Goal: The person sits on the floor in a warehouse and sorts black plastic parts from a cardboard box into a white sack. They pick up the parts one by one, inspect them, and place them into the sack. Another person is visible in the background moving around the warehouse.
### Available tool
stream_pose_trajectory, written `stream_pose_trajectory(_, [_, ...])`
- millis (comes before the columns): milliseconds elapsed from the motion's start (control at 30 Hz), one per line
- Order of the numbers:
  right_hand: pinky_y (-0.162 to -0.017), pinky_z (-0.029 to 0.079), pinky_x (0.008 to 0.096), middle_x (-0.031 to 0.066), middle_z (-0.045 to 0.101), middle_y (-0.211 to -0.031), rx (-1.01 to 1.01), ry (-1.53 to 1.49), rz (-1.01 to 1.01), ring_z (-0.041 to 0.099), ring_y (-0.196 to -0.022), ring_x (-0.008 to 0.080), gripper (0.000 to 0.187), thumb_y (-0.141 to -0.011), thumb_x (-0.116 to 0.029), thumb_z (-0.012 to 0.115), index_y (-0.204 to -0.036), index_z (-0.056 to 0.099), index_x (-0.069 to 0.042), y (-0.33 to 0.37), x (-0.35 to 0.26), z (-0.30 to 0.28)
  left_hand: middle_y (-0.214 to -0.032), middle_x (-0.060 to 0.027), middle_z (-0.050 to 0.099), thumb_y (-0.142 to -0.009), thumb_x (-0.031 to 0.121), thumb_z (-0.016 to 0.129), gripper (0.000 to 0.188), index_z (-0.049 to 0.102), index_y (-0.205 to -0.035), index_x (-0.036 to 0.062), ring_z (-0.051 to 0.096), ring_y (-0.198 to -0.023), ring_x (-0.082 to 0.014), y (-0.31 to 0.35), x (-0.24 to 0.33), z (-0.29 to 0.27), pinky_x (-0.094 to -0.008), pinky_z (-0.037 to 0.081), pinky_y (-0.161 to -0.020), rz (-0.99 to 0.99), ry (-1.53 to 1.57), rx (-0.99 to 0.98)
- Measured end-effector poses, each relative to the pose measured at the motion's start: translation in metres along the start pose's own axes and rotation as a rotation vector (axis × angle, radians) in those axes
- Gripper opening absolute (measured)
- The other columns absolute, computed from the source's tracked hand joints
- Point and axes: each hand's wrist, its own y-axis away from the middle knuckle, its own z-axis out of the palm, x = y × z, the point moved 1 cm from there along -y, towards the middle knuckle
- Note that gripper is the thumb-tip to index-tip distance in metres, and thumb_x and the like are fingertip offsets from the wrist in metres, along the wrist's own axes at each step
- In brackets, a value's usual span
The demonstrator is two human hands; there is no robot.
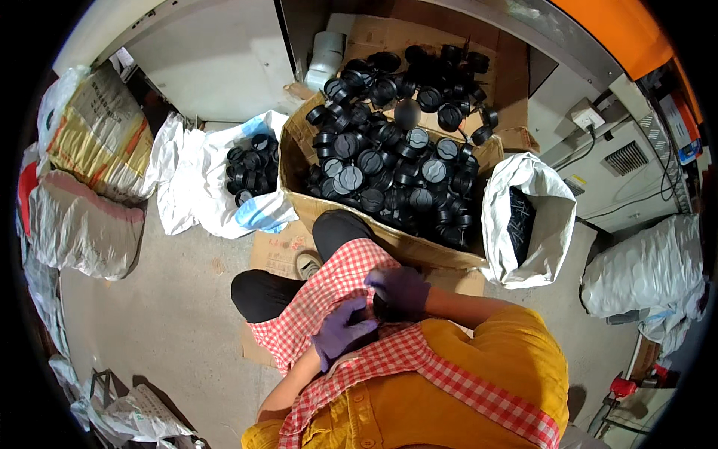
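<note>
Purple gloves cover both of my hands, which are close together over my lap, on a red-and-white checked apron (314, 307). My right hand (402, 289) is curled around a dark piece, apparently a black round plastic cap (383, 309), mostly hidden under the glove. Just left of it and nearer to me, my left hand (341, 335) has its thumb and fingers apart, with nothing visible between them. In front of my knees, a large cardboard box (359, 212) is heaped with black round plastic caps (370, 161), several with grey ridged faces.
More black caps lie on cardboard (374, 34) behind the box. White sacks stand on either side, the left sack (198, 176) holding black parts and the right sack (550, 224) dark pieces. Full bags (90, 224) line the left, another bag (643, 262) the right. Machine cabinets (217, 60) stand behind.
</note>
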Motion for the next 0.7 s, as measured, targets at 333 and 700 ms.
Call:
stream_pose_trajectory(333, [-0.083, 0.043, 0.0413, 0.0108, 0.060, -0.091, -0.140, -0.268, -0.498, 0.056, -0.091, 0.0291, 0.026, -0.076, -0.018, 0.059, -0.100, 0.060, -0.010, -0.006, -0.023, -0.037, -0.098, -0.0045, 0.059, -0.075, -0.009, 0.061, 0.031, 0.057, -0.104, 0.0006, 0.057, -0.087, -0.0129, -0.007, 0.014, -0.017, -0.0261, 0.049, -0.078, -0.033, 0.468, 0.064])
stream_pose_trajectory(700, [-0.063, 0.046, 0.0395, 0.0146, 0.061, -0.078, -0.449, -0.160, -0.240, 0.060, -0.071, 0.0302, 0.041, -0.076, -0.045, 0.063, -0.099, 0.057, -0.012, -0.044, -0.038, -0.056, -0.103, -0.0106, 0.061, -0.072, 0.007, 0.059, 0.045, 0.055, -0.116, 0.0013, 0.060, -0.092, -0.0201, 0.015, 0.023, -0.046, -0.0304, 0.047, -0.085, 0.158, 0.281, 0.193])
